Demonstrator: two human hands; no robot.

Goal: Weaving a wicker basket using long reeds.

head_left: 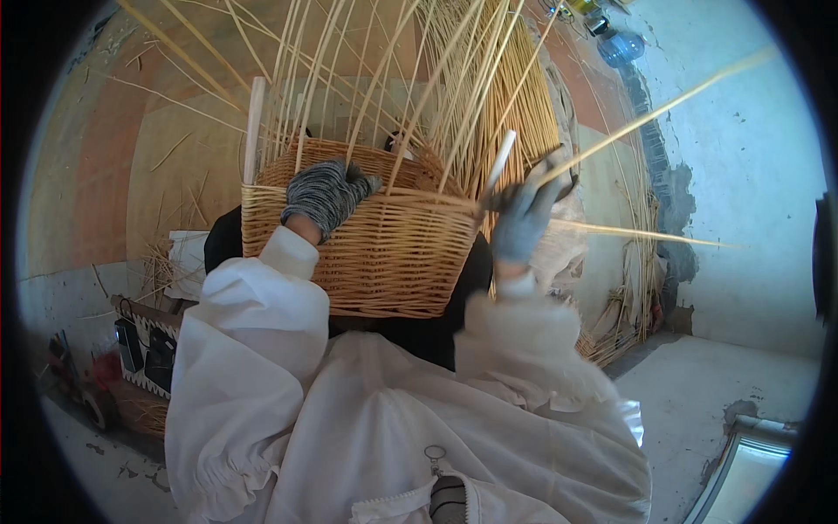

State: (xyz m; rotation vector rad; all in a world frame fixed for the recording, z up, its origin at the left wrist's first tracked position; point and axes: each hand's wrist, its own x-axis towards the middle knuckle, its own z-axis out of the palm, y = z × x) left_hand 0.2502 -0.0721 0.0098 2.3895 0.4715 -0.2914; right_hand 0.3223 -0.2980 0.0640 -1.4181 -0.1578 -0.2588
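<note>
White sleeves and a white smock fill the lower frame, closest to the lens; a small metal ring hangs at the chest.

Left hand (325,194), in a grey knit glove, lies curled over the near rim of the wicker basket (375,253), fingers bent down onto the woven wall, steadying it. It grips the rim; nothing loose is held in it.

Right hand (524,214), in a pale grey glove, is closed at the basket's right corner around a thin willow rod (663,109) that runs up and off to the right. A short white stick (500,162) stands up just beside the fingers; whether the hand holds it too cannot be told.

Basket sits against the person's lap, tilted toward the camera, over a dark cloth.

Progress, judging by the weave: side walls are woven close for a good height. Left to do: the upright stakes (410,79) stand long and unwoven above the rim, fanning upward, so the top border looks unfinished and untrimmed.

Further out: a bundle of rods (642,262) leans on the plastered wall at right; loose straw on the floor at left.
</note>
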